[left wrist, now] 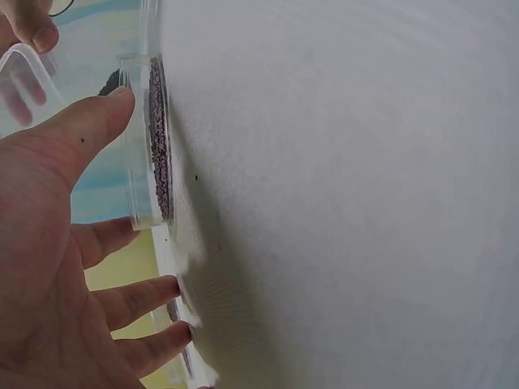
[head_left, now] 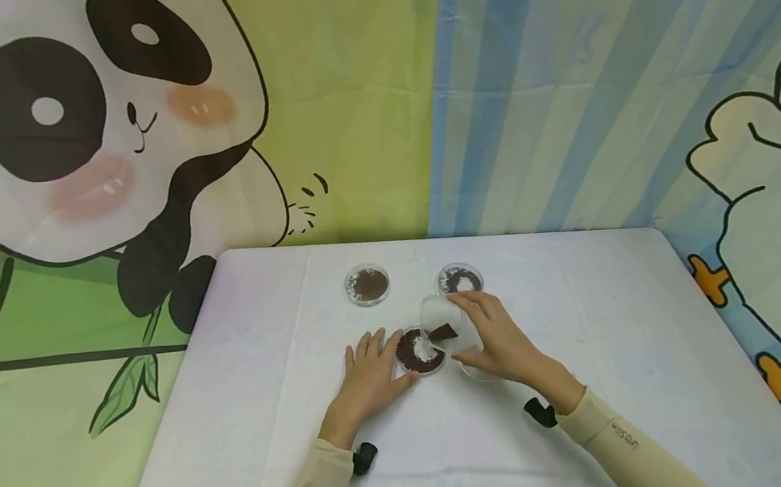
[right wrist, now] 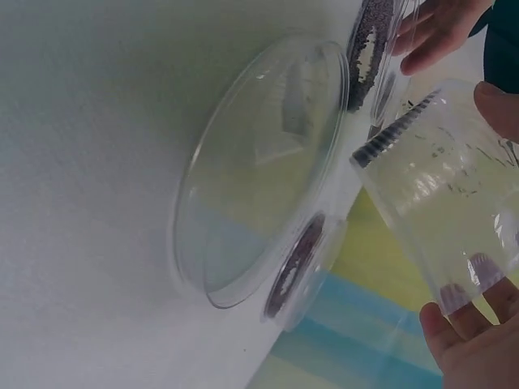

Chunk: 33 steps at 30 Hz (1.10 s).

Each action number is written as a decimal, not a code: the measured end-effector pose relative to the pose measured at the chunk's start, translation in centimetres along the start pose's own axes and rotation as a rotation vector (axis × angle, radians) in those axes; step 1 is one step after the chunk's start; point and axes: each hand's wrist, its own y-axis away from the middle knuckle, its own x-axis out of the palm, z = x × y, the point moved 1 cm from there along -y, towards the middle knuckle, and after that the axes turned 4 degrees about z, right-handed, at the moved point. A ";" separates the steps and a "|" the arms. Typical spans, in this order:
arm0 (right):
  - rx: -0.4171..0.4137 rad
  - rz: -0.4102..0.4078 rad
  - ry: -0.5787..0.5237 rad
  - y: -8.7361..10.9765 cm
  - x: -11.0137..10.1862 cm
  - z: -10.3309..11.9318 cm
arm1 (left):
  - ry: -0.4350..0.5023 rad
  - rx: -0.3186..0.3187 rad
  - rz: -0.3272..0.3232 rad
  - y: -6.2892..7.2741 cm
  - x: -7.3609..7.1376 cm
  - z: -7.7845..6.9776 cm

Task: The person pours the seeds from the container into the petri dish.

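My left hand [head_left: 369,376] grips a clear petri dish [left wrist: 139,182] by its sides, thumb on one edge and index finger on the other. A layer of dark brown granules lies in this dish, with a white patch in the middle. In my right hand [head_left: 505,343] is a clear plastic cup [head_left: 435,313], held between thumb and fingers. The cup is tilted, its mouth towards the left over the dish. Dark granules [head_left: 443,332] have gathered along the cup's lower side. Beneath my right hand lies a clear round dish or lid [right wrist: 190,186] without granules.
Farther back on the white table [head_left: 294,415] stand two more petri dishes, one at left [head_left: 368,303] and one at right [head_left: 479,277], both with dark granules and some white showing. A printed cloth [head_left: 360,102] hangs behind the table's back edge.
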 end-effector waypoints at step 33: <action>0.453 -0.219 -0.842 4.5 -1.3 -4.4 | 0.022 -0.008 -0.006 0.0 0.0 -0.1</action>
